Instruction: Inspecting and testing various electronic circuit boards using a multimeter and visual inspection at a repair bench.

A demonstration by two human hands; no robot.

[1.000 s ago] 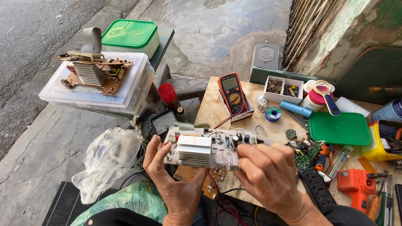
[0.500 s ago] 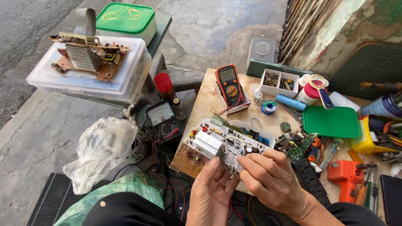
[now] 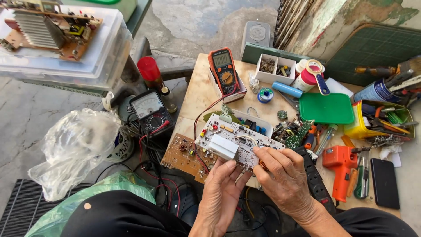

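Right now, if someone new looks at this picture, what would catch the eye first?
Most likely the white circuit board at the centre, with the left hand and right hand on its near edge. Behind it on the wooden table stands an orange multimeter, with a green lid and an orange glue gun to the right. Far left, a clear plastic bag bulges beside an analog meter.

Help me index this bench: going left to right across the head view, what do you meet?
Clear plastic bag → analog meter → brown circuit board → left hand → right hand → orange tool → black phone.
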